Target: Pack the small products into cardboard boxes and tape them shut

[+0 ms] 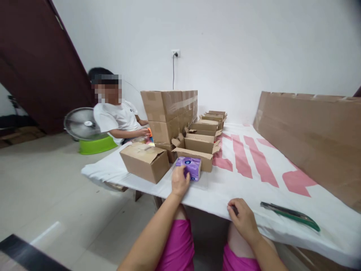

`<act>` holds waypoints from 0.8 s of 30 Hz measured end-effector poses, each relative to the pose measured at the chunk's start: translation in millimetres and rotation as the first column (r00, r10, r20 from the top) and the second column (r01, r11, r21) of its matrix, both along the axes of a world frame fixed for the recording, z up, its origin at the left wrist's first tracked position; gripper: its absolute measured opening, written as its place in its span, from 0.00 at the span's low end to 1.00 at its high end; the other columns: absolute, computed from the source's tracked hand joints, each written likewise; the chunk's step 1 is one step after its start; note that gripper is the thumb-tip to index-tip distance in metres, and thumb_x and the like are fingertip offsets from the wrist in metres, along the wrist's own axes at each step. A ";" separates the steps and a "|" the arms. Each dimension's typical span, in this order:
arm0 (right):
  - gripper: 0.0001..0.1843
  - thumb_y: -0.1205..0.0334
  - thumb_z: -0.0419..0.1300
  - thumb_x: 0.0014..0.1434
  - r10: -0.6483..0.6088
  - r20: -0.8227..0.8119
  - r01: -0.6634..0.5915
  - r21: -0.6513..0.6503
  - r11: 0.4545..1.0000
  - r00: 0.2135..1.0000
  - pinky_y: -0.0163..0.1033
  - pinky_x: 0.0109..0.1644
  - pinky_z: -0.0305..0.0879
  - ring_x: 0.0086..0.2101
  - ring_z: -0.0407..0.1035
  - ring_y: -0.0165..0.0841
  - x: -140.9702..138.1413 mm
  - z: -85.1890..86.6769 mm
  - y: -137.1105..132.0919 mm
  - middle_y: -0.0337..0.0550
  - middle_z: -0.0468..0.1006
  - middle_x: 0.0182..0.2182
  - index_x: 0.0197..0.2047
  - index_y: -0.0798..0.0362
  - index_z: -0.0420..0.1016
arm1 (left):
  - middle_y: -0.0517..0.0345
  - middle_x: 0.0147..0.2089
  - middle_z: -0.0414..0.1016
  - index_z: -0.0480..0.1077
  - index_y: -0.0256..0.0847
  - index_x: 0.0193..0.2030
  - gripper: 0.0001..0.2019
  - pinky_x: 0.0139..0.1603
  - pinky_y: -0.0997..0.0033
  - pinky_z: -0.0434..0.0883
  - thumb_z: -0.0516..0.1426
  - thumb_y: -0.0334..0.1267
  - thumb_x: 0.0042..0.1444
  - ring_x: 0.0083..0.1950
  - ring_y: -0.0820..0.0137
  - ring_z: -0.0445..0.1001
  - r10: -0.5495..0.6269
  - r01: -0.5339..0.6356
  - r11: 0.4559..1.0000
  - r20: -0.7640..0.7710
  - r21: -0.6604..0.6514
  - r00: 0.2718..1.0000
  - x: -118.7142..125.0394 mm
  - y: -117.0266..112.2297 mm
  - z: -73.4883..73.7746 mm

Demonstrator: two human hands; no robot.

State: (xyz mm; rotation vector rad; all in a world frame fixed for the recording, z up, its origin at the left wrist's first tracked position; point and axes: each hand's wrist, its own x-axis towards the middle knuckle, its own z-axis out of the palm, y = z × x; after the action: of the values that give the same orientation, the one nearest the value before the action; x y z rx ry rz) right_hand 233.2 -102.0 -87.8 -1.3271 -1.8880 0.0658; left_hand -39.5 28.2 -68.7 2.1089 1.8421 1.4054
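My left hand (179, 181) grips a purple tissue pack (193, 167) that stands on the white-covered table (242, 188), just in front of an open cardboard box (197, 148). A closed cardboard box (145, 161) sits to the left of the pack. My right hand (243, 220) rests on the near table edge with fingers curled over the cloth, holding nothing I can make out.
A row of open boxes (207, 126) runs back toward the wall beside stacked taped cartons (169, 113). A green-handled tool (290, 215) lies at the right. Flat cardboard sheets (310, 135) lean along the right. A seated person (115, 116) and a fan (81, 123) are at the left.
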 end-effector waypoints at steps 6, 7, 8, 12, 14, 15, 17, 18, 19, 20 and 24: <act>0.06 0.61 0.53 0.61 0.000 -0.004 0.000 0.019 1.000 1.000 0.42 0.39 0.66 0.34 0.68 0.37 1.2 -0.5 0.4 0.44 0.74 0.31 0.34 0.51 0.70 | 0.54 0.36 0.72 0.64 0.41 0.45 0.12 0.45 0.61 0.68 0.57 0.35 0.53 0.40 0.62 0.72 -0.146 0.135 0.985 -0.104 -0.106 0.984 5.4 1.5 2.5; 0.06 0.61 0.53 0.61 0.003 -0.003 -0.003 0.018 1.000 1.000 0.42 0.39 0.66 0.34 0.69 0.37 1.2 -0.6 0.5 0.43 0.74 0.31 0.34 0.51 0.69 | 0.53 0.37 0.72 0.64 0.40 0.47 0.14 0.46 0.61 0.68 0.57 0.34 0.52 0.41 0.61 0.72 -0.157 0.144 0.983 -0.114 -0.112 0.981 5.0 2.3 2.8; 0.06 0.60 0.53 0.61 0.004 -0.002 -0.004 0.015 1.000 1.000 0.42 0.39 0.66 0.34 0.69 0.37 1.2 -0.7 0.6 0.43 0.74 0.31 0.34 0.51 0.69 | 0.51 0.39 0.72 0.63 0.39 0.48 0.16 0.47 0.60 0.68 0.57 0.34 0.51 0.43 0.60 0.72 -0.168 0.154 0.981 -0.124 -0.117 0.978 4.6 2.9 2.9; 0.07 0.59 0.53 0.61 0.006 -0.001 -0.006 0.018 1.000 1.000 0.42 0.39 0.66 0.34 0.68 0.37 1.7 -1.9 1.4 0.44 0.74 0.30 0.33 0.50 0.69 | 0.48 0.45 0.70 0.61 0.38 0.53 0.23 0.51 0.56 0.67 0.58 0.33 0.49 0.48 0.58 0.70 -0.199 0.181 0.975 -0.146 -0.127 0.969 3.1 3.8 1.6; 0.07 0.59 0.53 0.61 0.008 -0.001 -0.008 0.029 1.000 1.000 0.42 0.38 0.66 0.34 0.68 0.37 2.1 -2.7 2.2 0.44 0.74 0.30 0.33 0.50 0.69 | 0.48 0.45 0.70 0.61 0.38 0.53 0.22 0.51 0.57 0.67 0.57 0.32 0.49 0.48 0.59 0.70 -0.207 0.190 0.974 -0.145 -0.127 0.967 2.8 3.1 0.7; 0.08 0.58 0.53 0.61 0.009 0.001 -0.009 0.031 0.999 1.000 0.42 0.38 0.66 0.33 0.68 0.37 2.3 -3.0 2.6 0.44 0.74 0.30 0.33 0.50 0.69 | 0.49 0.45 0.70 0.61 0.38 0.52 0.21 0.50 0.58 0.67 0.57 0.31 0.50 0.47 0.60 0.70 -0.211 0.194 0.973 -0.144 -0.126 0.967 2.7 2.5 0.6; 0.08 0.58 0.53 0.61 0.010 0.005 -0.010 0.031 0.999 1.000 0.42 0.38 0.66 0.34 0.69 0.37 2.4 -3.3 2.9 0.43 0.74 0.30 0.33 0.50 0.70 | 0.49 0.44 0.70 0.62 0.38 0.50 0.18 0.49 0.59 0.67 0.56 0.30 0.51 0.47 0.61 0.70 -0.218 0.201 0.972 -0.143 -0.125 0.965 2.9 0.9 0.8; 0.08 0.58 0.54 0.61 0.010 0.006 -0.010 0.033 0.999 1.000 0.42 0.39 0.66 0.34 0.69 0.37 2.4 -3.3 2.9 0.43 0.74 0.30 0.33 0.50 0.70 | 0.49 0.44 0.69 0.63 0.38 0.49 0.16 0.49 0.59 0.67 0.55 0.30 0.51 0.46 0.61 0.69 -0.223 0.206 0.971 -0.144 -0.124 0.964 3.1 0.1 1.1; 0.08 0.58 0.53 0.61 0.010 0.006 -0.011 0.034 0.999 1.000 0.42 0.39 0.66 0.34 0.69 0.37 2.3 -3.2 2.6 0.43 0.74 0.30 0.33 0.50 0.70 | 0.49 0.43 0.69 0.63 0.38 0.47 0.15 0.49 0.59 0.67 0.55 0.30 0.52 0.46 0.61 0.69 -0.228 0.211 0.970 -0.146 -0.124 0.963 3.3 -0.6 1.4; 0.08 0.58 0.53 0.61 0.010 0.006 -0.011 0.034 0.999 1.000 0.42 0.39 0.66 0.34 0.69 0.37 2.2 -2.9 2.2 0.43 0.74 0.30 0.33 0.50 0.70 | 0.48 0.43 0.69 0.64 0.38 0.46 0.14 0.49 0.59 0.67 0.55 0.30 0.52 0.46 0.61 0.69 -0.233 0.216 0.969 -0.148 -0.124 0.961 3.4 -1.1 1.6; 0.10 0.56 0.52 0.63 0.014 0.006 -0.014 0.030 0.999 1.000 0.42 0.39 0.66 0.34 0.69 0.37 1.5 -0.5 0.1 0.43 0.74 0.30 0.34 0.50 0.70 | 0.49 0.44 0.68 0.65 0.39 0.44 0.11 0.49 0.59 0.67 0.54 0.29 0.52 0.46 0.61 0.68 -0.252 0.235 0.964 -0.150 -0.122 0.956 3.3 -1.2 1.1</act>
State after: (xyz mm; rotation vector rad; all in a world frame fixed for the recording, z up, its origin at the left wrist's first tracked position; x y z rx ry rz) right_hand 234.7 -101.8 -88.3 -1.2951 -1.8960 0.0404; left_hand -36.1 27.0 -67.7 2.3637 1.5914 1.0896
